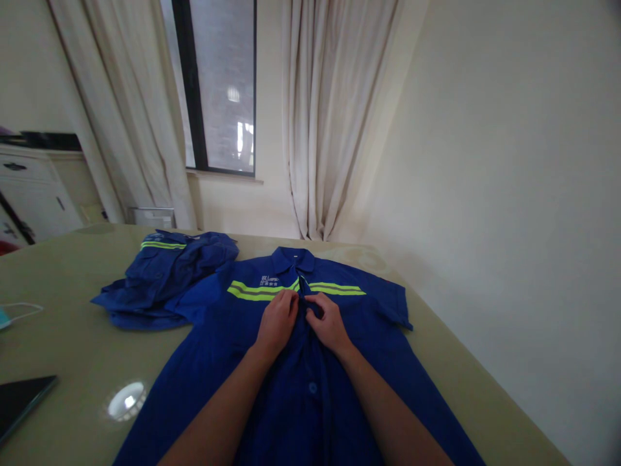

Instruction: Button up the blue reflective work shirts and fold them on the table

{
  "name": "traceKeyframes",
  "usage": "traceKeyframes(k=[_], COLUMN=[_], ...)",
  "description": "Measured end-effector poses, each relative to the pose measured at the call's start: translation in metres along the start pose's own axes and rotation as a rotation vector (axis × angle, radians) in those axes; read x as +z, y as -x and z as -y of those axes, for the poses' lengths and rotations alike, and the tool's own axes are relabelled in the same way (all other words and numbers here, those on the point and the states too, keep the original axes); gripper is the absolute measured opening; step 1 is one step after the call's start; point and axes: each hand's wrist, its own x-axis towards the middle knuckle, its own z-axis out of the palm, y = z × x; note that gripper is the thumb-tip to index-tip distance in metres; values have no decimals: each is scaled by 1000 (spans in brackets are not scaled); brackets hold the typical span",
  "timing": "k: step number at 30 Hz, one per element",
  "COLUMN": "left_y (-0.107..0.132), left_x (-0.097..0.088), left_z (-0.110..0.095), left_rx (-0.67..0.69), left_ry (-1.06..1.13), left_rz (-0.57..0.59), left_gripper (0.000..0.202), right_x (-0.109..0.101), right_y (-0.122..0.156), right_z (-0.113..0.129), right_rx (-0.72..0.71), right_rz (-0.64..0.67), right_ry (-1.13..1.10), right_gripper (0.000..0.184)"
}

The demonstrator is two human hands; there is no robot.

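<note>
A blue short-sleeved work shirt (228, 362) lies spread face up, its collar pointing away from me. Yellow-green reflective stripes cross the chest, and white lettering sits above the stripe on the left. My left hand (280, 317) pinches the front placket just below the stripes. Close beside it, my right hand (327, 320) has thumb and forefinger closed on the placket's other edge. Whatever small part lies between the fingertips is hidden. Lower down the front, a button (313, 388) shows.
A second blue garment (160, 272) with a reflective stripe lies crumpled at the left, touching the shirt's sleeve. On the glossy table (82, 349) are a dark flat device (24, 395) and part of a face mask (4, 317). A wall (509, 226) borders the right side.
</note>
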Motion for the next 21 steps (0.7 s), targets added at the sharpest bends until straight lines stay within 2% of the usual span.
traceKeyframes(k=[5, 8, 12, 21], left_y=[0, 0, 1, -2], left_x=[0, 0, 0, 3], left_z=[0, 0, 0, 5], left_rx=[25, 40, 48, -16], left_ry=[-16, -22, -13, 55], left_rz=[24, 51, 86, 84], left_gripper=[20, 22, 22, 15], right_x=[1, 1, 1, -1], right_y=[1, 1, -2, -8], right_z=[2, 1, -5, -13], right_rx=[-13, 64, 147, 189], right_rz=[19, 36, 29, 51], right_ry=[34, 20, -42, -115], right_gripper=[31, 25, 27, 23])
